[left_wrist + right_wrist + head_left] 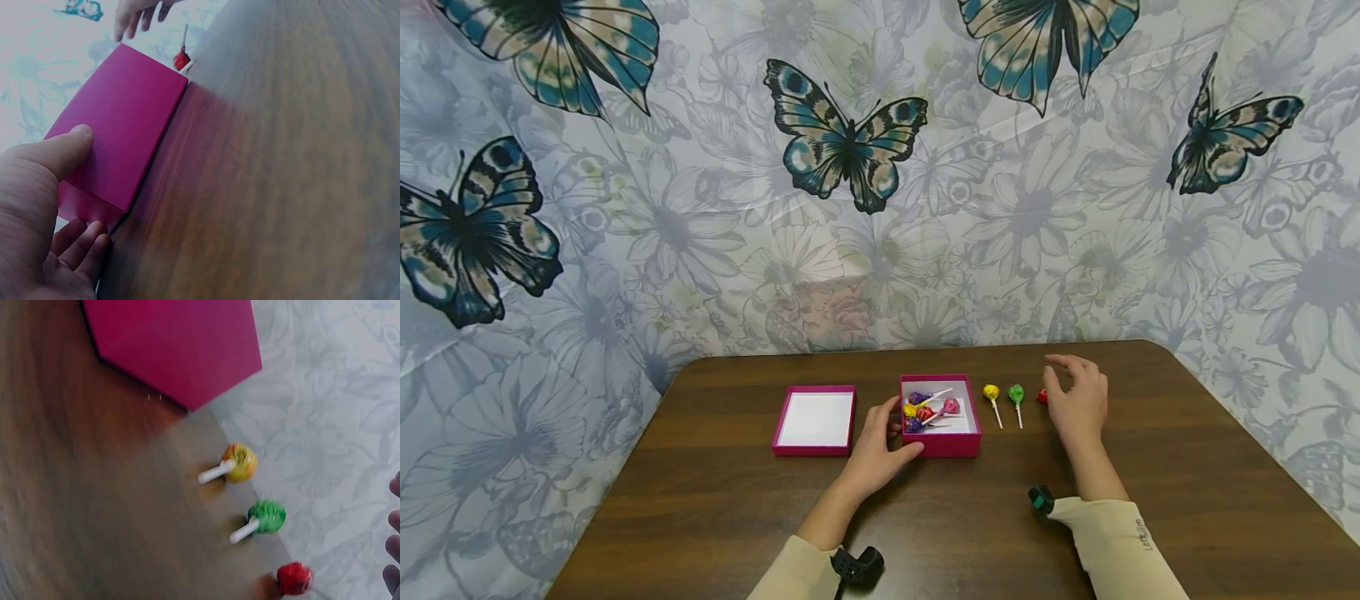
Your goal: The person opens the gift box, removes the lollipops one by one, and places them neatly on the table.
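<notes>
My left hand [880, 450] holds the near left corner of a pink box [951, 446], its thumb on the front face and its fingers at the left side. Several wrapped lollipops [951, 407] in purple, yellow, red and pink lie inside. To the right of the box, a yellow lollipop [240, 464] and a green lollipop [267, 516] lie side by side, sticks toward me. Beyond them is a red lollipop [295, 578], partly hidden in the head view by my right hand [1078, 404]. That hand hovers beside it, fingers loosely bent and apart from it in the right wrist view.
A shallow pink lid [814, 419] with a white inside lies left of the box on the brown wooden table [737, 517]. Behind the table hangs a pale floral cloth [1030, 250] printed with butterflies. Dark bands [857, 567] sit on both wrists.
</notes>
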A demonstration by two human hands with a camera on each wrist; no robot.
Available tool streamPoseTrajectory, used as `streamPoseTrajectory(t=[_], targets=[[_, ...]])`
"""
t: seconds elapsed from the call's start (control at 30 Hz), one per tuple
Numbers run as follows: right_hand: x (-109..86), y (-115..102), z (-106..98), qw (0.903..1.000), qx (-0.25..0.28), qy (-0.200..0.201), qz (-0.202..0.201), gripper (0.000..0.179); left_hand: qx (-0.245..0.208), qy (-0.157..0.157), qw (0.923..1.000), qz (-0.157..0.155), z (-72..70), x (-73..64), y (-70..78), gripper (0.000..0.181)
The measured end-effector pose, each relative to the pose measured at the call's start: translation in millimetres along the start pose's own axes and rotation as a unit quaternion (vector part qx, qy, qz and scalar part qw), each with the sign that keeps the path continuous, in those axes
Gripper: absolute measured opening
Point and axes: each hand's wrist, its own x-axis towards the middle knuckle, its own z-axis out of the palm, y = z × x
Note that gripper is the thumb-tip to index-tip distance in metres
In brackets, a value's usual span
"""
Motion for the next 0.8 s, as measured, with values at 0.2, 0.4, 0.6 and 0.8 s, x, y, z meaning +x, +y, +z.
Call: streamPoseTrajectory(t=[0.2,0.4,0.6,0.8], targets=[[-4.1,-16,7,0.9985,0.018,-0.023,-0.046,0.021,0.005,-0.001,1.0000,0.003,-0.8,-1.2,0.2,0.083],[-10.5,-25,13,0.9940,0.026,-0.049,-0.094,0.020,0.003,0.002,0.9999,0.013,0.8,-0.2,0.1,0.082],[-16.6,-33,19,0.9894,0.035,-0.075,-0.119,0.023,0.005,0.000,1.0000,0.005,1.4,0.0,0.1,0.082],[-25.4,-44,30,0.9797,0.046,-0.126,-0.149,0.023,0.006,0.004,1.0000,0.006,0.3,0.3,0.2,0.082]])
